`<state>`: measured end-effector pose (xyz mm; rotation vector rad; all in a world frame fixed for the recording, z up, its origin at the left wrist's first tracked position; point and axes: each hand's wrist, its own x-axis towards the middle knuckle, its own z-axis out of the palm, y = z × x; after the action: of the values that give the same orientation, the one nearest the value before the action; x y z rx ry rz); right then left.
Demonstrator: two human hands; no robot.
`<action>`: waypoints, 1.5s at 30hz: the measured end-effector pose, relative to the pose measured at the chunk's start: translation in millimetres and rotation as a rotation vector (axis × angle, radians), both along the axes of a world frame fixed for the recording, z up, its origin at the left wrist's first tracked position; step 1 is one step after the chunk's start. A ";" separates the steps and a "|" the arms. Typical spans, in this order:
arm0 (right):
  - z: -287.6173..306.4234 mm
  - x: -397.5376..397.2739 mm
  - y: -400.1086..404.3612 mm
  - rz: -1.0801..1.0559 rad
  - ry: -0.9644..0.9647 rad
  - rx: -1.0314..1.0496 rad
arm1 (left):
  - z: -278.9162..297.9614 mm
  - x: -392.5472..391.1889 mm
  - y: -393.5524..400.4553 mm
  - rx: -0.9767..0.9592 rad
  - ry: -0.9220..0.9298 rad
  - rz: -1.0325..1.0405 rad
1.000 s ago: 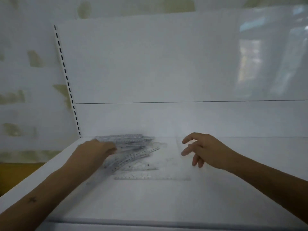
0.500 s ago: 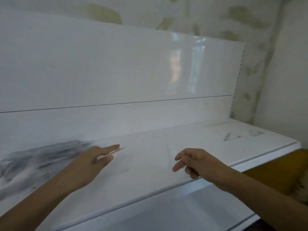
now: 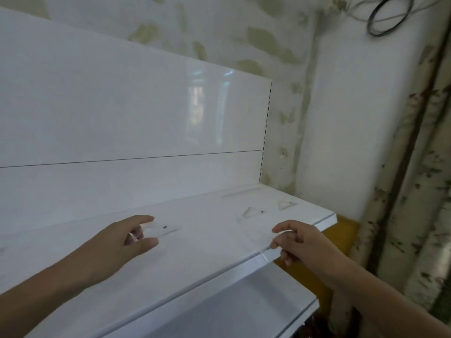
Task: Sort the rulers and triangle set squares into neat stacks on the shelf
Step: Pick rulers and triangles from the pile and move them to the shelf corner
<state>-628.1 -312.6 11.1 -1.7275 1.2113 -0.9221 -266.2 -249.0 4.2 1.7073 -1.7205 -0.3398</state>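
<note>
Pinching clear ruler (image 3: 159,230): left hand (image 3: 122,242) | right hand (image 3: 300,242) pinching set square (image 3: 258,236) | white shelf (image 3: 195,254)

legible text: none.
no lettering, label, brand, number or sign can be read on any surface in view; any scale marks on the clear set squares (image 3: 251,212) on the shelf (image 3: 200,254) are too faint and blurred to make out.
</note>
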 end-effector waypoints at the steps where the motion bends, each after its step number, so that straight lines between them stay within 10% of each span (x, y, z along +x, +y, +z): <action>1: -0.5 -10.6 -13.4 -0.007 0.012 -0.018 | 1.5 -13.1 -13.3 0.005 0.005 -0.012; 8: 3.5 -74.2 -101.2 -0.005 -0.082 -0.038 | 3.9 -91.5 -101.4 0.038 0.070 -0.007; 20: -18.9 -81.1 -206.5 0.151 0.333 -0.608 | 0.5 -110.7 -186.4 0.097 0.158 0.036; 45: -37.6 -23.3 -282.6 0.571 0.680 -0.744 | -18.5 -143.8 -247.9 0.120 0.187 -0.024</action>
<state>-651.4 -595.2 -26.5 -2.9452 0.6712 -0.4436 -410.0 -496.9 -14.2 1.6830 -1.6126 -0.6049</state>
